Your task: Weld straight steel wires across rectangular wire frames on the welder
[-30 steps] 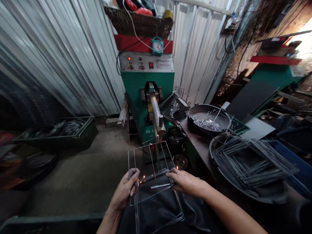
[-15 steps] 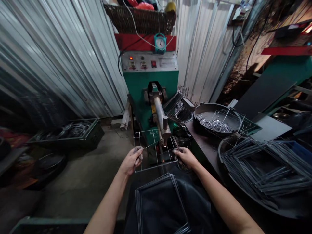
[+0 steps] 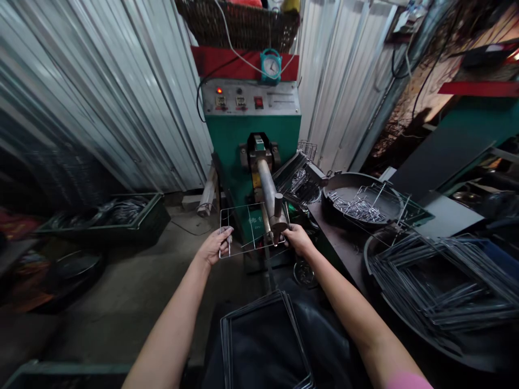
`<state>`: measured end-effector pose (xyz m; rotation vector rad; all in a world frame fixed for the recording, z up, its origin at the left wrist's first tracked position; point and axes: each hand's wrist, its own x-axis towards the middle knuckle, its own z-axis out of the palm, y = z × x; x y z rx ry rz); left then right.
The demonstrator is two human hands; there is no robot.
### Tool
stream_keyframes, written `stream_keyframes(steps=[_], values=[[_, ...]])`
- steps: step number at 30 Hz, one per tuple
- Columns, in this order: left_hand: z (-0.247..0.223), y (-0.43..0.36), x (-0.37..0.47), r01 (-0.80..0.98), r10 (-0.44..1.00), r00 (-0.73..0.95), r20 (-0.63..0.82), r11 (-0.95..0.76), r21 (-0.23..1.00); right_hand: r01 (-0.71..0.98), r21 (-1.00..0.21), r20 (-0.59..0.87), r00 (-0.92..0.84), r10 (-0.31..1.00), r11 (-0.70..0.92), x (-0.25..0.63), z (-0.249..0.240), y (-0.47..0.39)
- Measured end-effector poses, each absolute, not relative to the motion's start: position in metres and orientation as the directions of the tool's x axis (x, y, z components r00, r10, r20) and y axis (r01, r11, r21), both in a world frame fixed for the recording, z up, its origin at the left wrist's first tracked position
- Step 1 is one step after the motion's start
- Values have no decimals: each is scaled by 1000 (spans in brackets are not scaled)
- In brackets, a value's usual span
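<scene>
Grasping wire frame [image 3: 252, 227] at left end with left hand [image 3: 215, 245], at right end with right hand [image 3: 298, 239], near machine arm [image 3: 266, 182] tip between hands, above stacked frames [image 3: 228, 346].

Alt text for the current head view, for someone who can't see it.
A person's left hand and right hand hold opposite sides of a wire frame at the metal arm of a green machine. Stacked frames lie on dark cloth below; a round pan at right holds more.

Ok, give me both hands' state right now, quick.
Left hand: closed, holding the left side of the wire frame.
Right hand: closed at the frame's right side, grip partly hidden.
</scene>
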<state>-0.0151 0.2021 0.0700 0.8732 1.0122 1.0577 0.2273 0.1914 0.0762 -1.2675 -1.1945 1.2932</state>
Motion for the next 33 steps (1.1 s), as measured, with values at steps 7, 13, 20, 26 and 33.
stream_keyframes(steps=[7, 13, 20, 26, 33], values=[[74, 210, -16, -245, 962, 174, -210, 249, 937, 118, -991, -68, -41, 997, -63, 228, 78, 199], [62, 174, -13, -186, 975, 196, -100, 137, 973, 215, -976, 31, -20, 999, 34, 243, 72, 157], [-19, 142, 5, 11, 957, 190, -221, 223, 975, 237, -971, 1, 145, 989, -34, 266, -14, 121], [-51, 157, 6, 336, 950, -47, -307, 305, 891, 223, -969, -38, 305, 951, -110, 276, -38, 125], [9, 193, -36, 680, 694, -587, 417, 143, 719, 110, -972, -173, 256, 951, -207, 269, -38, 57]])
